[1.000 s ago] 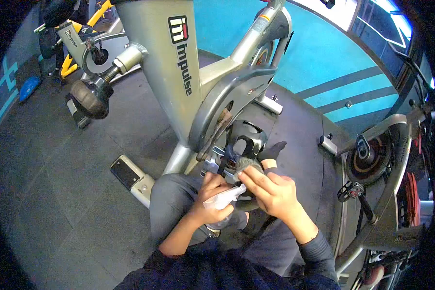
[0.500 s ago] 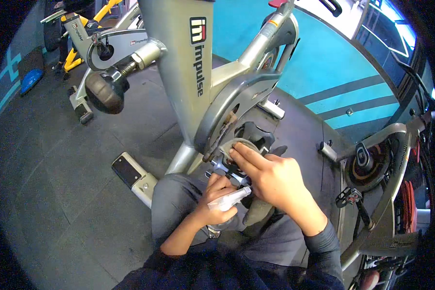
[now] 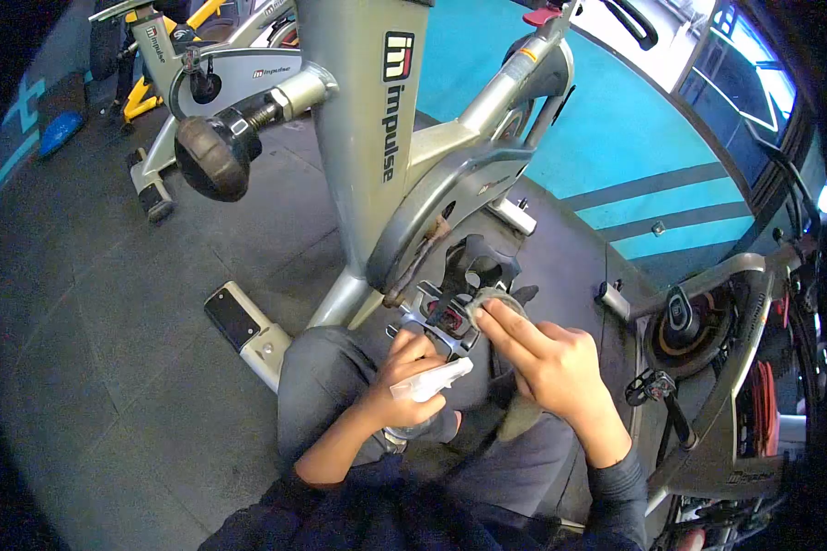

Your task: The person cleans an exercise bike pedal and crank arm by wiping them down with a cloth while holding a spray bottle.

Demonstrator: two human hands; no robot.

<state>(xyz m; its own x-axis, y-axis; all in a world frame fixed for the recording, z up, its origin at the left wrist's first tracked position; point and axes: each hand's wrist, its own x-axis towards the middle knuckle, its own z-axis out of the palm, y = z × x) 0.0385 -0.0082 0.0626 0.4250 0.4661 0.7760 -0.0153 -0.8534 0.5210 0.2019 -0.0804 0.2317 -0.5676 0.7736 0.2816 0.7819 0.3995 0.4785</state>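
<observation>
My left hand point(image 3: 398, 390) is closed around a spray bottle point(image 3: 432, 379) with a whitish trigger head; its lower part is mostly hidden by the hand. The fingertips of that hand are at the near edge of a bike pedal point(image 3: 448, 319) with a black strap point(image 3: 478, 266). In my right hand point(image 3: 551, 363) is a greyish cloth point(image 3: 521, 418), pinched under the extended fingers beside the pedal's right side. One end of the cloth hangs below the palm. The pedal joins a crank beside the curved guard point(image 3: 413, 220) of an exercise bike point(image 3: 363, 119).
A large adjustment knob point(image 3: 213, 156) sticks out leftward from the bike frame. The bike's foot point(image 3: 248, 335) rests on the dark floor to the left. Another bike point(image 3: 708, 358) stands close on the right, its pedal point(image 3: 651, 387) projecting. More bikes are at the back left.
My right hand and the cloth have moved right and slightly down, uncovering more of the pedal and its strap. My left hand still grips the spray bottle at the pedal's near edge.
</observation>
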